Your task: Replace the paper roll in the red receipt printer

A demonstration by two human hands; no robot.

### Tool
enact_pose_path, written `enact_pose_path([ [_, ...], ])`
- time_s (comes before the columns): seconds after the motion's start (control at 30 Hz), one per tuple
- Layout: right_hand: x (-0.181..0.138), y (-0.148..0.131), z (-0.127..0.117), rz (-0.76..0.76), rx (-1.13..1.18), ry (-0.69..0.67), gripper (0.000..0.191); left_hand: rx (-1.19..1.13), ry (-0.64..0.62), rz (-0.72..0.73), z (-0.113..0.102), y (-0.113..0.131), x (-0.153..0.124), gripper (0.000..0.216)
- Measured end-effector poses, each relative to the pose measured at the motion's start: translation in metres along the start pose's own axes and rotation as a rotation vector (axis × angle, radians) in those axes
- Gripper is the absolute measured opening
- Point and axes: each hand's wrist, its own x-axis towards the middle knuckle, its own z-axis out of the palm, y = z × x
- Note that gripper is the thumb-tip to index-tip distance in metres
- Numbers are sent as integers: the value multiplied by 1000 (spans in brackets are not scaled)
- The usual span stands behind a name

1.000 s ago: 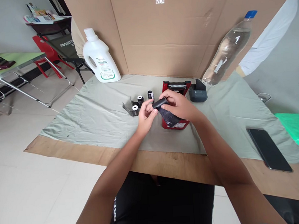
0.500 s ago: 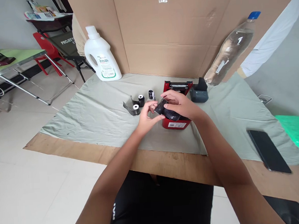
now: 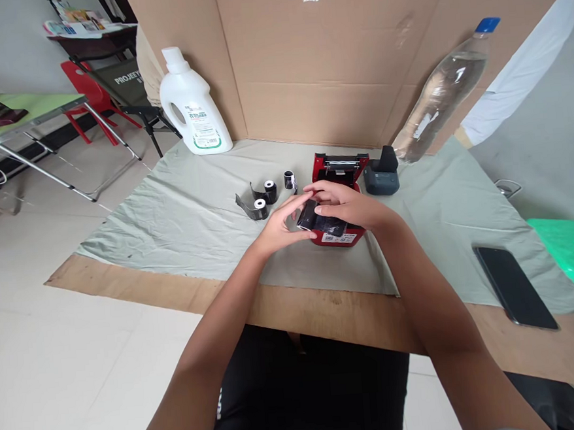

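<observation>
In the head view both forearms are stretched forward from the near edge of the surface (image 3: 323, 307) and meet over its middle. The left hand (image 3: 280, 225) is held palm inward, its fingers curled against the left end of a black roll (image 3: 317, 218), thumb beneath. The right hand (image 3: 348, 204) is laid over the roll from above, fingers bent down and closed on it, the wrist angled to the left. The roll is held by both hands just above the front of a red printer (image 3: 340, 201), whose lid is open toward the far edge. Three small rolls (image 3: 266, 197) are set just left of the hands on the grey cloth (image 3: 169, 223). A dark small device (image 3: 381, 177) sits beside the printer on its right, and a phone (image 3: 515, 287) lies near the right near corner
</observation>
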Motion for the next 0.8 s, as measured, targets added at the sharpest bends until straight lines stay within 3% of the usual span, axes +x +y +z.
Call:
enact_pose_path([
  [0.1, -1, -1, -1, 24, -35, 6, 47, -19, 38, -48, 3, 1, 0, 90],
  [0.33, -4, -6, 2, 111, -299, 158, 45, -104, 141, -159, 4, 1, -1, 82],
  [0.57, -3, -5, 4, 128, -322, 202, 46, -189, 178, -231, 11, -3, -2, 107],
  [0.8, -2, -7, 6, 138, -283, 209, 46, -169, 220, -253, 15, -4, -2, 102],
])
